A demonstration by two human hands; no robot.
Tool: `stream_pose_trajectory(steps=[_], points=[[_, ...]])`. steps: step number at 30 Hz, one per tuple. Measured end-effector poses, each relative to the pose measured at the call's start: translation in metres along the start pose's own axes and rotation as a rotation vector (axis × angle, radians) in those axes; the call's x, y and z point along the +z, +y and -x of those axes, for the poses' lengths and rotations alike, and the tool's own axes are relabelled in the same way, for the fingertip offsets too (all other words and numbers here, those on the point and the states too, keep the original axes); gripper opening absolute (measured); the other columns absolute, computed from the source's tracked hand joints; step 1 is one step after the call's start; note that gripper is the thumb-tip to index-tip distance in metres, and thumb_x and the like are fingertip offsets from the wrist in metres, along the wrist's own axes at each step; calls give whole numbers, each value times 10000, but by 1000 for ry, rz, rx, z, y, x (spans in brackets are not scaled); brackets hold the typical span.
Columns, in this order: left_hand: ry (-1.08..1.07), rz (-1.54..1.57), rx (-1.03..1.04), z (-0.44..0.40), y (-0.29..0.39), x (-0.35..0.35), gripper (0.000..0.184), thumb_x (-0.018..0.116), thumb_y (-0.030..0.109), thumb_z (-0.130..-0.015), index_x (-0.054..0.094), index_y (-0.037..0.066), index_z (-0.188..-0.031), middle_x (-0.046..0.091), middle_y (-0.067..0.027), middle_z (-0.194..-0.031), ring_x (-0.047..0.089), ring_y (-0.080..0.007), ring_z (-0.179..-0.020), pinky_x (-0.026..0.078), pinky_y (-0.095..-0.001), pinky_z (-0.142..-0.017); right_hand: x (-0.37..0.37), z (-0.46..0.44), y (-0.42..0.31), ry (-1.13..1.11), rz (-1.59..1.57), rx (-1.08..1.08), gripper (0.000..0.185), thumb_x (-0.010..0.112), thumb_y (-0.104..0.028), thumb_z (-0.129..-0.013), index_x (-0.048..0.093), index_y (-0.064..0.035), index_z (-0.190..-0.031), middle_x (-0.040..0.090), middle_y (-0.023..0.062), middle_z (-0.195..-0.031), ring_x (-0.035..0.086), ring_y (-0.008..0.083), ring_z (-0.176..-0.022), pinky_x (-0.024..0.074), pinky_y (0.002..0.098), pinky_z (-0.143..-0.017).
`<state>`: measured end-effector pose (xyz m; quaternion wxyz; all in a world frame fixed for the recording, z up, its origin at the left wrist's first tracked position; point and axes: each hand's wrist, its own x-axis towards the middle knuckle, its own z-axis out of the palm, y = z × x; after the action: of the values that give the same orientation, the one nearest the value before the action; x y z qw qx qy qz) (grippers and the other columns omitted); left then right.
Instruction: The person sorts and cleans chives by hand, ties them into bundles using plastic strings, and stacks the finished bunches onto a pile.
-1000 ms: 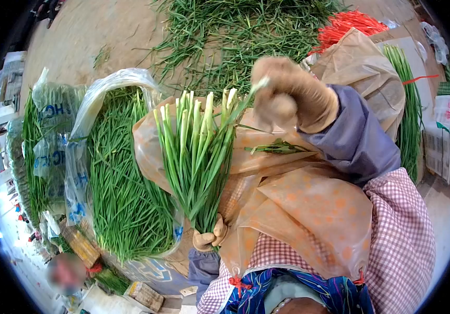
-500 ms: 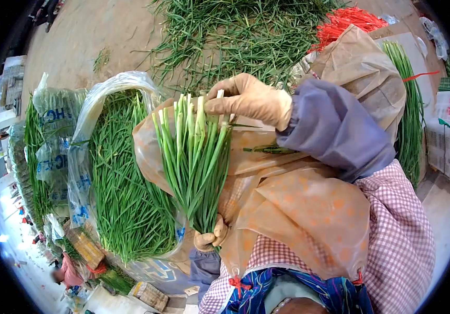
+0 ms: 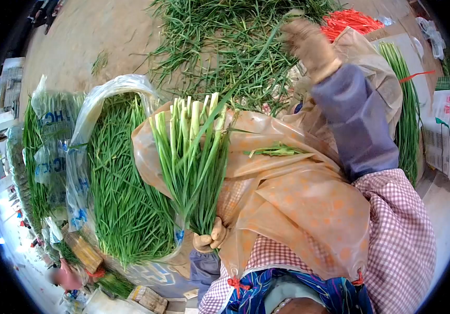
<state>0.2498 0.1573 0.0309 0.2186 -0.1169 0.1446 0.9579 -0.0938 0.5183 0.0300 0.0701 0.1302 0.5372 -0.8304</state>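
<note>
One green bunch [image 3: 192, 157] juts from the curled left fingers [image 3: 218, 230].

A heap of thin, bright-red strips [image 3: 348, 23] lies at the upper right, near a crumpled clear plastic bag [image 3: 434, 37] and above a white rectangular package with red print [image 3: 446, 128]. At the blurred lower left, a person in a pink top [image 3: 69, 276] appears near a brown oblong block [image 3: 86, 253], perhaps a box.
</note>
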Motion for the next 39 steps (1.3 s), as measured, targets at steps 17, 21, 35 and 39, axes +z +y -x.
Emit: stream_pose_trajectory(steps=[17, 21, 35, 39], points=[[-27, 38, -45, -1, 2, 1, 649, 635, 40, -804, 327, 31, -1375, 557, -61, -818, 479, -112, -463, 426, -261, -442, 37, 46, 6, -60, -304, 127, 302, 513, -217, -970, 527, 25, -1150, 510, 5, -541, 491, 98, -400, 346, 220, -345], [-24, 31, -51, -3, 2, 3, 644, 634, 40, -805, 330, 31, -1373, 557, -61, -818, 479, -111, -463, 426, -261, -441, 81, 104, -11, -419, 145, 311, 352, 630, -264, -914, 601, 23, -1117, 598, 32, -608, 536, 78, -459, 399, 209, -372], [-14, 31, -62, -4, 1, 2, 627, 631, 40, -809, 341, 30, -1364, 558, -60, -821, 478, -109, -462, 425, -259, -440, 100, 108, 31, -540, 300, 61, 133, 625, -208, -929, 690, -98, -967, 576, -11, -608, 497, 51, -474, 379, 211, -403], [-15, 19, -60, -4, 2, 5, 622, 630, 40, -810, 344, 30, -1362, 558, -60, -822, 478, -108, -462, 425, -259, -440, 47, 27, 7, -80, -213, -82, 61, 551, -96, -917, 570, -50, -953, 646, 75, -781, 623, 131, -629, 531, 270, -607]])
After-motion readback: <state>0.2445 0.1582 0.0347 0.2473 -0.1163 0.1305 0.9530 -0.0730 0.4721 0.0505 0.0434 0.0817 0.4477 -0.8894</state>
